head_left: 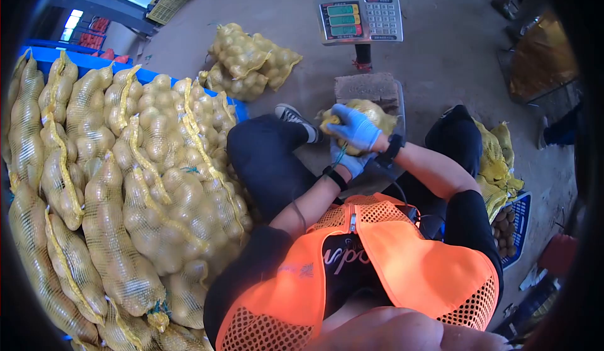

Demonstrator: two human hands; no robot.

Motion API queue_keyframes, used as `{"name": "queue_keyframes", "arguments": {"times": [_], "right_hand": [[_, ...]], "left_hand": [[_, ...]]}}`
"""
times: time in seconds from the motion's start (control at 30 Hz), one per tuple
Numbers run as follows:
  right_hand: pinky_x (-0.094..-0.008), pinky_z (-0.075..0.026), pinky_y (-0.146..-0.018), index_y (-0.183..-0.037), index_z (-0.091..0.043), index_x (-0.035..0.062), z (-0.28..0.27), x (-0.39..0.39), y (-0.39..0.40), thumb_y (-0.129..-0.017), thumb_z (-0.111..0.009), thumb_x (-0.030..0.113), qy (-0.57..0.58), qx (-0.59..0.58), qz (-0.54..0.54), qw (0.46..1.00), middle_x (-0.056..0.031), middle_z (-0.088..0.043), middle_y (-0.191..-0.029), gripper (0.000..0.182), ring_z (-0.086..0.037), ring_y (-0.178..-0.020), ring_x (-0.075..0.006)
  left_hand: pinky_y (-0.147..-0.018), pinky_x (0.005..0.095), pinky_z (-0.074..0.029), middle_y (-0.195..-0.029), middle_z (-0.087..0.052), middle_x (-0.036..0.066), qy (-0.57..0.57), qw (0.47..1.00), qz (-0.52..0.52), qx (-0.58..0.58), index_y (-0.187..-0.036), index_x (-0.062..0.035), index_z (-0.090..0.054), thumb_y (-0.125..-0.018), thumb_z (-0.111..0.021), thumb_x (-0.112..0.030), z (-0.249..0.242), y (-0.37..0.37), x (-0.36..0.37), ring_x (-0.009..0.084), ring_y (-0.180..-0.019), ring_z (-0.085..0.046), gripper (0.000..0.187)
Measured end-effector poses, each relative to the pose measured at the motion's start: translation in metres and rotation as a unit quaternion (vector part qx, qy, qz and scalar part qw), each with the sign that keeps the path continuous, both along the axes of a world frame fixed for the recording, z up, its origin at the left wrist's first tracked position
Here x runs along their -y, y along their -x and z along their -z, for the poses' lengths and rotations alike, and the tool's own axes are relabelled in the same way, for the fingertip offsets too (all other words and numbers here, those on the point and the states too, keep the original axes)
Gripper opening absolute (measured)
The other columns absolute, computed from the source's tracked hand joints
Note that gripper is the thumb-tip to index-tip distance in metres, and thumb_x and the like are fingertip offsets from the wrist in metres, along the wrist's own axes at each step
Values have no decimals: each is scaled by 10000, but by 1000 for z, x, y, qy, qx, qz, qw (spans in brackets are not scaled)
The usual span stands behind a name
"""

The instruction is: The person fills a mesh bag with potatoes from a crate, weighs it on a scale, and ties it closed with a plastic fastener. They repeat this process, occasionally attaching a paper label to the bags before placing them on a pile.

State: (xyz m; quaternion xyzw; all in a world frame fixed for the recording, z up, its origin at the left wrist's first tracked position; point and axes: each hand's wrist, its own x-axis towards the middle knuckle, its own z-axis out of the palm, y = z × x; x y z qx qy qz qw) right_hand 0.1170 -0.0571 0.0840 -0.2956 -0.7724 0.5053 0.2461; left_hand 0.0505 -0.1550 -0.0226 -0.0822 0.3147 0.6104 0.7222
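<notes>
Both my hands wear light blue gloves and meet at a yellow mesh bag of potatoes point(376, 113) in front of the scale. My right hand point(355, 128) is closed around the bag's gathered yellow neck. Below it, my left hand point(353, 164) is curled, its fingers partly hidden by the right hand. Green string point(340, 154) shows at the left hand and hangs toward its wrist. Just behind the bag is a platform scale point(401, 115) with a rough brown block point(365, 87) on it. Its display panel point(360, 19) is lit with green digits.
Filled potato bags point(176, 206) are piled at my left beside a blue edge point(148, 74). More filled bags point(245, 61) lie on the floor ahead. At right are yellow mesh bags point(494, 162) and a blue crate point(517, 228) holding potatoes. Another person's leg point(560, 128) shows at far right.
</notes>
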Motion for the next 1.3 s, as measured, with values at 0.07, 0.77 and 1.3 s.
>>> {"name": "queue_keyframes", "arguments": {"times": [0.07,0.77,1.3], "right_hand": [[-380,-446,-678,-977,-494,36,-30,9,18,-819,-604,254,-12,8,-18,1000,-201,-559,-834,290,-561,-786,-354],[-285,-480,-754,-1078,-541,48,-82,-50,-151,-726,-714,157,-149,-103,473,862,-68,-576,-932,408,-557,-852,-140],[-385,-449,-789,-1052,-585,-23,179,-42,-519,-883,-381,452,15,396,642,656,-243,-564,-1121,544,-577,-992,-321]], "left_hand": [[-916,521,-411,-1253,-468,98,14,980,-86,177,-1288,-160,-374,-763,-397,-698,-28,14,-6,322,-1153,-456,751],[-817,393,-472,-1014,-577,105,-132,962,-197,-133,-1079,19,-532,-851,-548,-362,-168,201,-96,222,-950,-549,444],[-651,300,-483,-866,-622,62,5,943,132,-306,-1035,-68,-576,-903,-475,-377,-99,128,-131,181,-738,-584,350]]}}
